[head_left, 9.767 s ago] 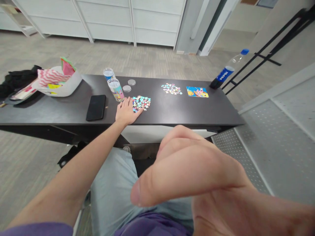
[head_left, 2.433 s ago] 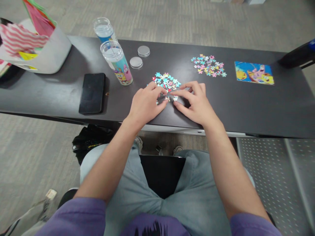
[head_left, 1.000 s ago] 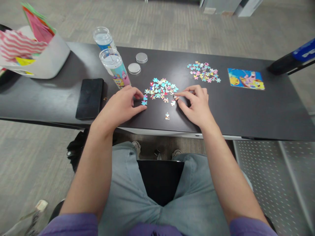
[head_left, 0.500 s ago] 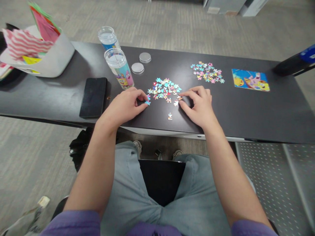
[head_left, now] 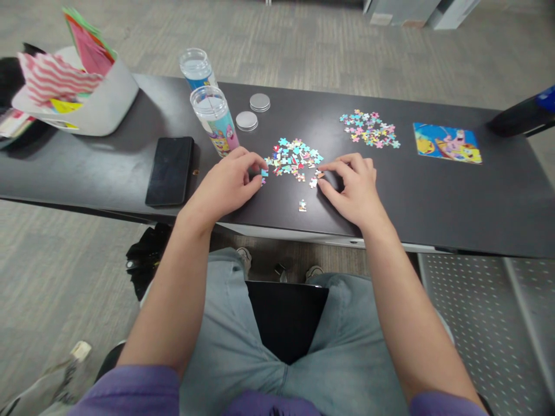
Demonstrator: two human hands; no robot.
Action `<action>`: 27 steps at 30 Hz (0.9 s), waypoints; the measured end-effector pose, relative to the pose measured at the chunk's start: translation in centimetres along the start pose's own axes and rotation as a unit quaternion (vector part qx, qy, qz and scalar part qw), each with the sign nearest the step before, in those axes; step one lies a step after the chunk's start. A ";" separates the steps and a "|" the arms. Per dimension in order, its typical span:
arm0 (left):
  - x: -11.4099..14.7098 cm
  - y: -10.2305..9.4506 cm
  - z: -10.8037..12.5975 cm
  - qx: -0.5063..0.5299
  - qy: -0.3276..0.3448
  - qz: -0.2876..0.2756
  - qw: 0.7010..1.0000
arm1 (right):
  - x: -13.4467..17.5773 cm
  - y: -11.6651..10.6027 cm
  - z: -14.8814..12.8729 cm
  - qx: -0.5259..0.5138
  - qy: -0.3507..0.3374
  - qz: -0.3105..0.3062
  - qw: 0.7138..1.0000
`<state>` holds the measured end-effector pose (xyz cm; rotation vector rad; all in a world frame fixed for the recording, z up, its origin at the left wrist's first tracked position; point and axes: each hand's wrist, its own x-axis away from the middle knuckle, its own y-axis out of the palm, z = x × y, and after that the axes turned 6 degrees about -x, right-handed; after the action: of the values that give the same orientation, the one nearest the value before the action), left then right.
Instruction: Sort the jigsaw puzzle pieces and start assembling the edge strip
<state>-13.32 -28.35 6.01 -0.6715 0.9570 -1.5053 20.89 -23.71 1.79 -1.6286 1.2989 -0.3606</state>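
Note:
A pile of small colourful jigsaw pieces (head_left: pixel 291 155) lies on the dark table between my hands. My left hand (head_left: pixel 232 178) is at the pile's left edge, thumb and forefinger closed on a blue and purple jigsaw piece (head_left: pixel 264 173). At the right edge, my right hand (head_left: pixel 353 185) has its thumb and forefinger closed around an orange-brown jigsaw piece (head_left: pixel 321 174). A whitish piece (head_left: pixel 313 182) lies right by that thumb. One single piece (head_left: pixel 302 205) sits apart, nearer the table's front edge.
Two clear jars (head_left: pixel 215 118) with printed wraps stand behind my left hand, beside two silver lids (head_left: pixel 247 121). A black phone (head_left: pixel 170 171) and a white basket (head_left: pixel 97 104) are leftward. A second jigsaw pile (head_left: pixel 370 128), a cartoon picture card (head_left: pixel 447 143) and a dark bottle (head_left: pixel 515 118) are rightward.
The blue and purple piece in my left fingers has turned, its blue part now uppermost. My right hand keeps nearly the same pose. The whole view has shifted slightly.

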 end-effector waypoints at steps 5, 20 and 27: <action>-0.4 1.3 0.9 -0.002 0.003 0.031 1.000 | 0.0 -0.1 0.1 -0.016 -0.004 -0.003 1.000; -2.1 4.5 1.7 -0.024 -0.059 0.094 0.993 | 0.0 0.1 0.6 -0.009 -0.013 -0.006 1.000; -2.6 4.9 1.7 0.011 -0.046 0.090 0.995 | -0.1 0.0 0.1 -0.018 -0.002 -0.012 1.000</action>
<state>-8.93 -26.14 2.97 -0.6170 0.9044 -1.3140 20.94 -23.58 1.82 -1.6755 1.2921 -0.3497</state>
